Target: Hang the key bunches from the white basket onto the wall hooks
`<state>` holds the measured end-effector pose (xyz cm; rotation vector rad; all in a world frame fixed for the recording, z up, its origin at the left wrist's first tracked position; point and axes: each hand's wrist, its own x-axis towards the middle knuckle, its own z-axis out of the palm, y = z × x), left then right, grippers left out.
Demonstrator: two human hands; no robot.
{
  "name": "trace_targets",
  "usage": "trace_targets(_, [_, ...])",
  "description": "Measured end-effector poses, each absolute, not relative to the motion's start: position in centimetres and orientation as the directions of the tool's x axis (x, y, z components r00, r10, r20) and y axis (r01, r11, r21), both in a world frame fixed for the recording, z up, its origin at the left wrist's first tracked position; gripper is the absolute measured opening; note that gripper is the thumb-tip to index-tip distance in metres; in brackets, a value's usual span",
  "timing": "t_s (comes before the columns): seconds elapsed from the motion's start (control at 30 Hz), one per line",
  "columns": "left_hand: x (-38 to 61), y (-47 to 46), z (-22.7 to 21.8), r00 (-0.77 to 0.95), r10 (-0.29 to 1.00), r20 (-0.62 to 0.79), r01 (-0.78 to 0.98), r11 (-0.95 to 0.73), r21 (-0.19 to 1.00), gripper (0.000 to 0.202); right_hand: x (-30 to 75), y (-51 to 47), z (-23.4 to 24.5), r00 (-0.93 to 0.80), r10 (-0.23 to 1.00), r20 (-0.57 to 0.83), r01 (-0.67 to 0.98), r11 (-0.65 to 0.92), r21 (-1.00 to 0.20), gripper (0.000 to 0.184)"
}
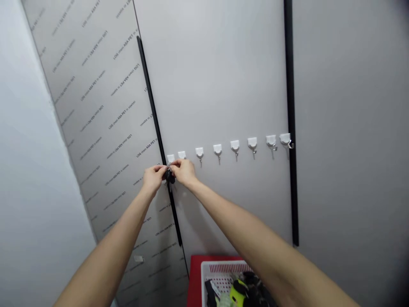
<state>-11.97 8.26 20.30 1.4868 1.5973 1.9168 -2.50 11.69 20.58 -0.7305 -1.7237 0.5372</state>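
Head | left hand (153, 177), right hand (183, 170) pinching dark object (169, 177) | hooks (234, 146) rightward | basket (220, 268) below

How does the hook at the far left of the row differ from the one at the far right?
The far-left hook has the left hand and right hand at it, pinching a small dark thing; the far-right hook has no hand near it. The far-left hook's prong is hidden behind the hands; the far-right hook's shows, bare. Both are white, on one grey panel.

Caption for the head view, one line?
Left hand and right hand hold a small dark item at the leftmost white wall hook.
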Motion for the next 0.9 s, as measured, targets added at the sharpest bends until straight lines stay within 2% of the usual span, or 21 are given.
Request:
trace_targets(0.13, [-12.5,9.6,21.9,-0.474,0.630,0.615,0.638,-0.236,0.733,0.020,-3.5,12.3,22.0,-0.102,0.702,0.705,0.331,0.692,-0.641,0.017])
trace_targets(0.23, [-12.5,10.0,22.1,-0.444,0.627,0.640,0.753,-0.127,0.646,0.018,-3.8,12.4,22.1,-0.121,0.715,0.688,0.424,0.664,-0.616,0.019])
trace_targets(0.5, [-12.5,10.3,20.4,-0.391,0.684,0.616,0.774,-0.118,0.623,0.018,-3.7,12.5,20.5,-0.237,0.664,0.709,0.556,0.691,-0.462,0.020])
trace_targets(0.7, [-12.5,10.6,20.0,-0.370,0.686,0.626,0.768,-0.154,0.622,0.017,-3.2,12.6,19.7,-0.255,0.671,0.696,0.571,0.686,-0.452,0.022])
trace_targets(0.77, [-12.1,10.2,19.6,-0.370,0.663,0.651,0.747,-0.204,0.633,0.019,-2.6,12.6,18.9,-0.252,0.689,0.680,0.577,0.671,-0.466,0.025])
trace_targets(0.9, [-10.8,8.1,16.6,-0.405,0.521,0.751,0.727,-0.314,0.610,0.025,0.2,12.0,15.4,-0.298,0.701,0.648,0.538,0.684,-0.493,0.026])
